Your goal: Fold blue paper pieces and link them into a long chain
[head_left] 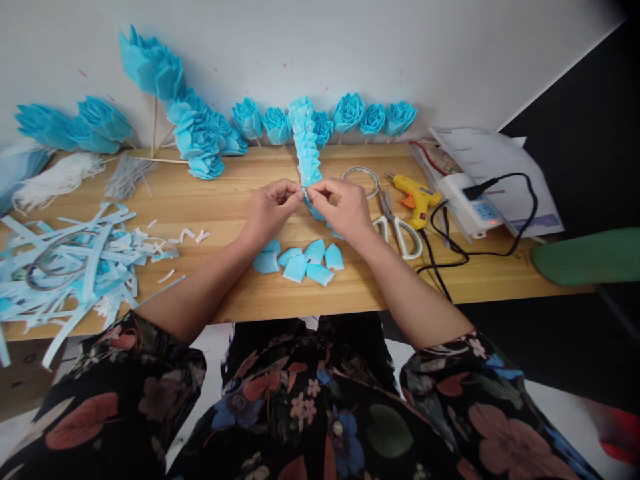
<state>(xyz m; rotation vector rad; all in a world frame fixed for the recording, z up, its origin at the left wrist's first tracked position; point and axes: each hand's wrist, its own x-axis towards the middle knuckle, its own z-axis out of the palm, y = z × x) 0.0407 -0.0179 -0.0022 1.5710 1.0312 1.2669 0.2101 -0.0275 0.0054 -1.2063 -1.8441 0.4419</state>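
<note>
Several loose blue petals [295,268] on surface [220,200]. Left hand [275,207], right hand [345,207] close together, fingers of both pinched on blue petal strip [306,143]. Scissors [388,211] beside yellow glue gun [416,193].

Blue petals [295,269], black floral-print sleeves [465,393]

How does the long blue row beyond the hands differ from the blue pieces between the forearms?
The blue row is a long band of overlapping parts; the blue pieces form a loose cluster. The blue row reaches farther back; the blue pieces lie nearer the front. Both are light blue.
</note>
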